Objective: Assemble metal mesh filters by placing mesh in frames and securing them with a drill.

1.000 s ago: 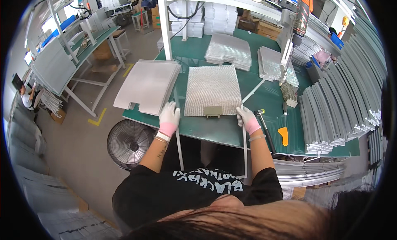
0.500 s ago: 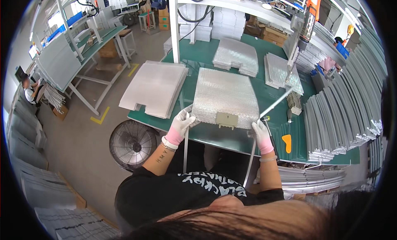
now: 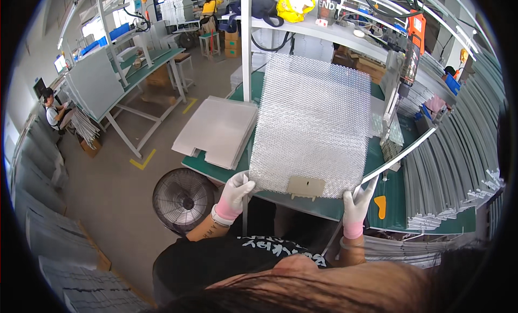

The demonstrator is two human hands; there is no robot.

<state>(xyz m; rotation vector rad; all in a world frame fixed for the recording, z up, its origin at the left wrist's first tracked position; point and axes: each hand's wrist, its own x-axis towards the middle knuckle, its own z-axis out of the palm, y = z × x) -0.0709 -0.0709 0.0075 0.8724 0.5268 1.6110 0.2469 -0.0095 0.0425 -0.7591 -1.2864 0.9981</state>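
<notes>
A silvery mesh filter panel [image 3: 313, 124] is raised at a tilt over the green table, a small beige plate [image 3: 307, 187] on its near edge. My left hand [image 3: 236, 194], in a white and pink glove, is closed on the panel's near left corner. At the near right corner, my gloved right hand [image 3: 357, 209] pinches the panel, its other fingers raised along a thin metal strip [image 3: 402, 155] that slants up to the right. Another narrow strip [image 3: 245, 216] hangs below my left hand. How the strips join the panel is hidden.
White notched sheets [image 3: 216, 131] lie stacked on the left of the green table [image 3: 394, 197]. An orange scraper [image 3: 380, 207] lies to the right, beside rows of grey frame strips [image 3: 442, 173]. An orange power driver [image 3: 414, 49] hangs above. A floor fan [image 3: 183, 200] stands left; a co-worker [image 3: 54, 111] sits beyond.
Both hands have lifted the mesh panel's far side from the table, so it now stands tilted and hides the stack behind. The right strip swung with it. My view has tipped upward.
</notes>
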